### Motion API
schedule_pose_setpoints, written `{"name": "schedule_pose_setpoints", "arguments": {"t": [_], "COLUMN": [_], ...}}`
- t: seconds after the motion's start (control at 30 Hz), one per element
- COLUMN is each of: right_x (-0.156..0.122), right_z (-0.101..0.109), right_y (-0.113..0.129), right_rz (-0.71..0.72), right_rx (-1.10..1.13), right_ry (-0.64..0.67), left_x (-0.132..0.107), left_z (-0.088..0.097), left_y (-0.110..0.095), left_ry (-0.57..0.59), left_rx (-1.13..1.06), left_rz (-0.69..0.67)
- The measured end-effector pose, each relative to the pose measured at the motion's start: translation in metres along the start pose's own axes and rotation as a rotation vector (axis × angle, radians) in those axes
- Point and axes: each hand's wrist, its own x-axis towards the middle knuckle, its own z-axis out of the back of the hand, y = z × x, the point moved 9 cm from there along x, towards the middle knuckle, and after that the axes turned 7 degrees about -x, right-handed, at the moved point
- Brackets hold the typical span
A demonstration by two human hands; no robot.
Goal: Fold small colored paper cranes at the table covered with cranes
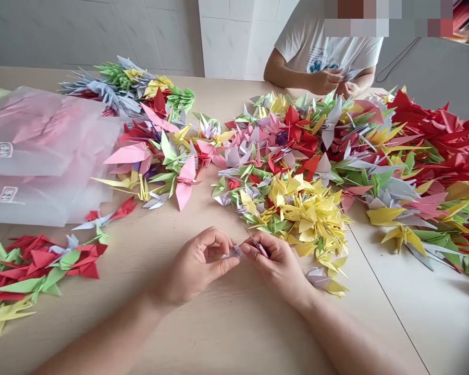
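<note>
Near the table's front, my left hand [195, 265] pinches a small grey-lavender folded paper piece [233, 252] between thumb and fingers. My right hand [278, 264] is closed beside it, thumb tip against or very near the paper. From its fingers sticks a thin, pointed metal tool [254, 238] with a pinkish part; its exact kind cannot be made out. Just beyond my right hand lies a heap of small yellow paper cranes [303, 200]. A lavender and yellow crane [325, 281] rests by my right wrist.
Mixed paper cranes [258, 135] spread across the table's middle, with large red ones [445, 130] at right. Translucent bags [42, 192] stand left, and red and green cranes [39, 265] lie in front. Opposite, a person [297, 67] handles pale paper. A seam [386, 297] crosses the table.
</note>
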Motion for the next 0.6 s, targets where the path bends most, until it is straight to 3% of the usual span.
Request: {"name": "schedule_pose_setpoints", "arguments": {"t": [0.27,0.6], "right_x": [-0.001,-0.001], "right_z": [0.002,0.005], "right_y": [-0.015,-0.009], "right_rz": [-0.106,-0.055], "right_rx": [0.11,0.015], "right_ry": [-0.018,-0.055], "left_x": [0.0,-0.002], "left_z": [-0.005,-0.004], "left_y": [0.01,0.01], "left_ry": [0.052,0.029], "left_rx": [-0.142,-0.395], "left_rz": [0.11,0.186]}}
